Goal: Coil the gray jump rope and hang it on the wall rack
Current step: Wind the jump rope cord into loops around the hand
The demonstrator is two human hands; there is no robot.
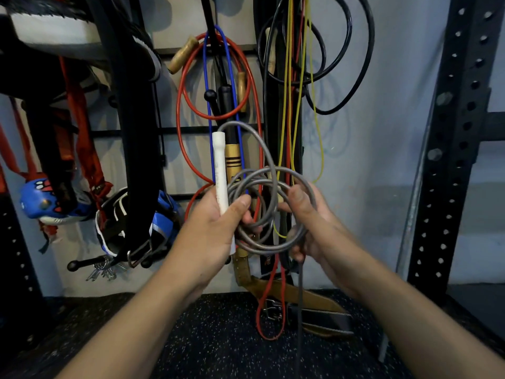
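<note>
The gray jump rope (266, 243) is wound into several loops between my two hands at the centre of the view. My left hand (216, 231) grips its white handle (220, 170) upright and pinches the loops with the thumb. My right hand (308, 222) holds the right side of the coil. A loose gray tail (300, 310) hangs from the right hand down toward the floor. The wall rack (175, 130), with black bars and pegs, is straight ahead behind the coil.
Red (180, 105), blue, yellow (319, 138) and black (363, 77) ropes hang on the rack, with wooden handles. Boxing gloves (41, 201), belts and straps hang at left. A brown belt (314, 299) lies on the speckled floor. A black perforated rig upright (448, 160) stands at right.
</note>
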